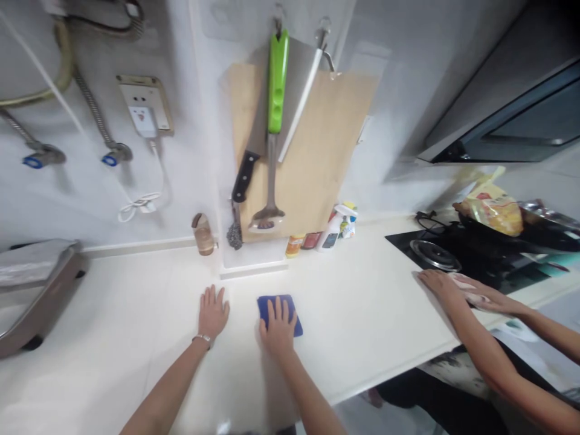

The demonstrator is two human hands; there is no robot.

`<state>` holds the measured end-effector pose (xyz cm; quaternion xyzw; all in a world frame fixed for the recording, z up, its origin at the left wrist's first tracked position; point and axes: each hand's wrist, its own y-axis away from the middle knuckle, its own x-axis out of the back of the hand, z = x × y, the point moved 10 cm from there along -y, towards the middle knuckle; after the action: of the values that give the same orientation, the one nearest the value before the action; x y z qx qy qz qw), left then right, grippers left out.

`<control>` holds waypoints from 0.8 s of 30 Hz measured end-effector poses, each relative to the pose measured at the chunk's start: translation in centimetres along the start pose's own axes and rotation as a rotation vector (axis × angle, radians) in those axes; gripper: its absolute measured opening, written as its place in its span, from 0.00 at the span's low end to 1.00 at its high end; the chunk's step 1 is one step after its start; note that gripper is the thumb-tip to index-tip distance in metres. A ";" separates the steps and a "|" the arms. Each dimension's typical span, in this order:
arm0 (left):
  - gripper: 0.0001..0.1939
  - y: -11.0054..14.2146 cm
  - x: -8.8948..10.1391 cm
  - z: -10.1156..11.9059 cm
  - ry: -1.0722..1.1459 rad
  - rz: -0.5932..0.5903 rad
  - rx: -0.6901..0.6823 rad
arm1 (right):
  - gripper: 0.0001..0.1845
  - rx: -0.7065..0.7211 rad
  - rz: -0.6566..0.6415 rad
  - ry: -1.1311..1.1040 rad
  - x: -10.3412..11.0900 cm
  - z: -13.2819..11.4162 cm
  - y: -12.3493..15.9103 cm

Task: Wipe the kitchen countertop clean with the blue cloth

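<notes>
My left hand (212, 311) lies flat on the white countertop (353, 302), fingers spread, with a bracelet at the wrist and nothing in its grasp. To its right, a folded dark blue cloth (298, 327) rests on the counter. My right hand (280, 329) is laid palm-down over this cloth, its fingers apart and stretched out, covering the cloth's middle. Behind my left hand, a brownish cup (203, 234) stands against the wall.
At right, another person's hands (437, 283) press a pale cloth beside the black stove (480, 260). Knives, a green-handled ladle (277, 84) and a cutting board (326, 151) hang ahead. Spray bottles (333, 232) stand below. A metal appliance (40, 290) sits left.
</notes>
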<state>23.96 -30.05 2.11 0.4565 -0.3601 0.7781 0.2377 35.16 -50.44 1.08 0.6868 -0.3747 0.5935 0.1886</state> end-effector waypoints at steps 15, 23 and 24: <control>0.20 14.4 7.5 -7.5 0.162 -0.031 -0.141 | 0.32 0.348 0.072 -0.021 2.3 2.4 13.7; 0.20 20.0 10.8 -12.7 0.157 0.046 0.003 | 0.31 0.297 0.055 0.079 1.0 2.1 12.8; 0.20 19.7 10.6 -12.1 0.147 0.036 0.001 | 0.31 0.276 0.039 0.090 0.9 1.1 12.4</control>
<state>-1.34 -32.54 0.74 0.3917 -0.3493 0.8139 0.2491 26.73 -59.50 -0.62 0.6714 -0.2941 0.6733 0.0974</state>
